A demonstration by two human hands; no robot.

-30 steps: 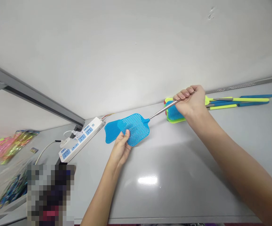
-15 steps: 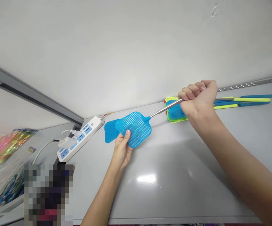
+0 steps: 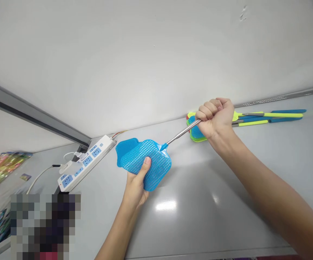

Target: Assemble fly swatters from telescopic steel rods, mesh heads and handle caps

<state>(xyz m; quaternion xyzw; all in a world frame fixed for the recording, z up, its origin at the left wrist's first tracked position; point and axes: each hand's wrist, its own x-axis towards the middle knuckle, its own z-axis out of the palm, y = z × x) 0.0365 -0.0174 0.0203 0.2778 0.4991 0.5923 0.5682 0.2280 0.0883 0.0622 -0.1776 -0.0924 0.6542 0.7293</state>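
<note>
My left hand grips the perforated blue head of a fly swatter, thumb on top and fingers beneath. Wrapped in a fist, my right hand is closed round the swatter's metal rod, which slants up to the right from the head. Just behind the held head lies another blue swatter head on the grey table. Beyond my right hand rests a pile of blue, yellow-green and red swatters, partly hidden by that hand, with their yellow-green and blue handles pointing right.
A white power strip with plugs and a cable sits left of my left hand. Metal rods lie along the wall. A grey metal post stands at the left, with colourful plastic packets past it. The lower left is pixelated.
The held swatter head has turned and tilted, its near edge now lower. My right hand has moved slightly left with the rod. The whole view has shifted a little.
</note>
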